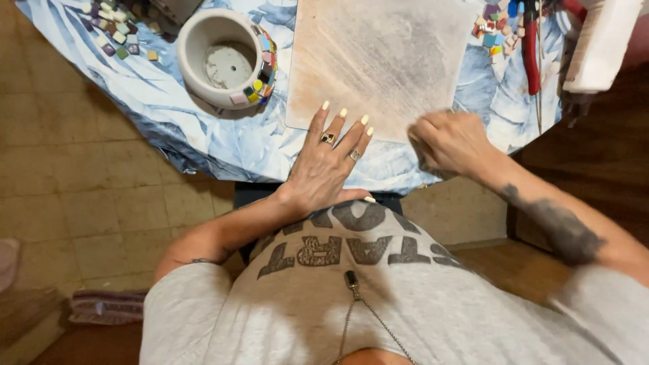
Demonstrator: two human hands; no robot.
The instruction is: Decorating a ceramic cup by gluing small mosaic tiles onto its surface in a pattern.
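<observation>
The left hand [324, 165] lay flat and open at the near edge of the worktop [203, 128], fingers spread, their tips reaching the lower edge of the board [385, 61]. Two rings showed on that hand, and the nails were pale yellow. The right hand [449, 143] was curled into a loose fist just beside the board's near right corner, blurred; whether it pinched anything could not be told.

The board was a pale, dusty rectangle lying flat in the middle of the worktop, on a blue and white leaf-patterned cloth [162, 94]. To its left stood a white pot [223, 57], seen from above, with a hole in its bottom and small coloured tiles [260, 84] stuck along one side of its rim. More loose tiles [115, 30] lay scattered at the far left corner of the cloth, well apart from the hands. Another heap of tiles [497, 30] sat right of the board, beside red-handled pliers [531, 51]. A white block [602, 44] stood at the far right edge.

The person wore a grey shirt [304, 297] with a chain hanging on it. Below the worktop lay a beige tiled floor [88, 196].
</observation>
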